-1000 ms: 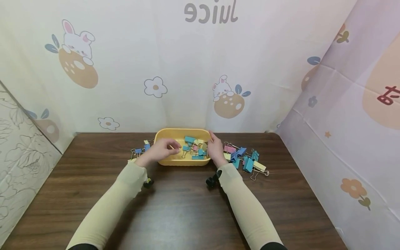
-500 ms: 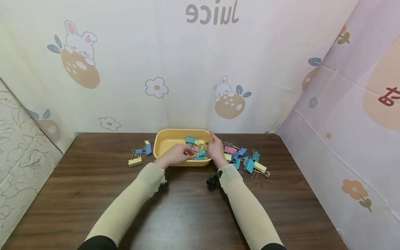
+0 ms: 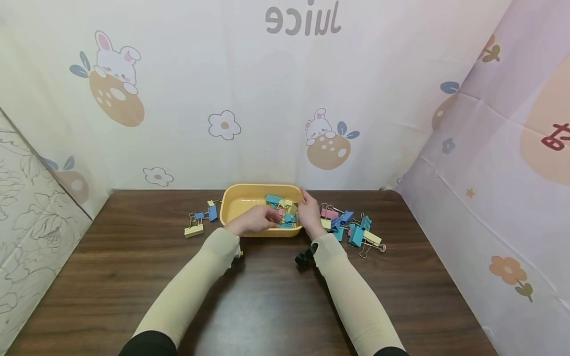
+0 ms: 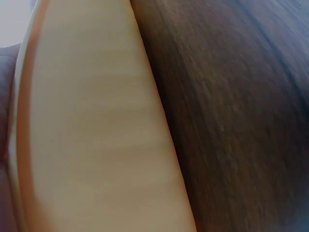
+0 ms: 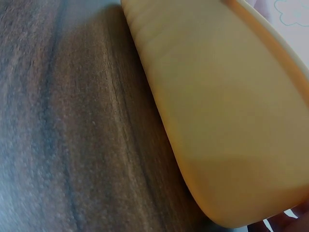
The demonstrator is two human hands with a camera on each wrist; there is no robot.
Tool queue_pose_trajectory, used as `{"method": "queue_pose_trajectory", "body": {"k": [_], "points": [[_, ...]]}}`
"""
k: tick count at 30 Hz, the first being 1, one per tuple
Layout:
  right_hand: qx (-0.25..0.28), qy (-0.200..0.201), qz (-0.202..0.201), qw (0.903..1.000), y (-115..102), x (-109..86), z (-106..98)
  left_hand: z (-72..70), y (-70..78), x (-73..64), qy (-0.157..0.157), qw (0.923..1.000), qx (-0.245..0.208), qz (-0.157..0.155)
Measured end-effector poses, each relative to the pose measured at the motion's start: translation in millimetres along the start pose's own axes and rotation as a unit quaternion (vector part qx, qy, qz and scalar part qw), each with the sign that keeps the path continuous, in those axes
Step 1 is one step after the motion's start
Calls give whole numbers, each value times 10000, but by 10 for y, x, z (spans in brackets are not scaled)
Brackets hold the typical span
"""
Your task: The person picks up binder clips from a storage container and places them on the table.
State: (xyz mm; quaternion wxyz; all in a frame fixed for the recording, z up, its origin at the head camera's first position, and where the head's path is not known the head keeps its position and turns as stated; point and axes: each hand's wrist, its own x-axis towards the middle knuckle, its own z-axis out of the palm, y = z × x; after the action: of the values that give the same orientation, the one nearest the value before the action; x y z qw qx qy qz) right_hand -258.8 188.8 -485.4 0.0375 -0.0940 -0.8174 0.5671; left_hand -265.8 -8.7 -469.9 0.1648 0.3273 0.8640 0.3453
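Note:
A yellow plastic tray [image 3: 242, 194] stands near the table's back edge, with binder clips [image 3: 287, 218] in teal, pale yellow and pink heaped in its right half. My left hand [image 3: 253, 220] reaches over the tray's front rim, its fingertips down among these clips; I cannot tell whether they pinch one. My right hand [image 3: 309, 213] grips the tray's right end, thumb side at the rim. In the right wrist view its fingers [image 5: 285, 221] show at the tray's end. Mostly the tray's outer wall [image 4: 96, 116] fills the left wrist view.
Right of the tray lies a pile of binder clips [image 3: 356, 234] in blue, teal, pink and yellow. A few more clips [image 3: 199, 216], blue and yellow, lie to its left. A patterned curtain [image 3: 267, 148] hangs behind the dark wooden table [image 3: 267, 296].
My left hand has moved right, from the tray's left part into the clips, and hardly shifts in the last half second. My right hand stays at the tray's right end.

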Motion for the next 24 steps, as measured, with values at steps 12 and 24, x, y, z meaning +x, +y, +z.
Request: {"method": "queue_pose_trajectory", "body": {"k": [12,24], "points": [[73,-1,-36,10000,7,-6,19,-6,-71,-3,-230,9942,-1046,95],[71,45,-140,9999,-2,-5,5,-43,-84,-23,-302,9911,-1264,285]]}}
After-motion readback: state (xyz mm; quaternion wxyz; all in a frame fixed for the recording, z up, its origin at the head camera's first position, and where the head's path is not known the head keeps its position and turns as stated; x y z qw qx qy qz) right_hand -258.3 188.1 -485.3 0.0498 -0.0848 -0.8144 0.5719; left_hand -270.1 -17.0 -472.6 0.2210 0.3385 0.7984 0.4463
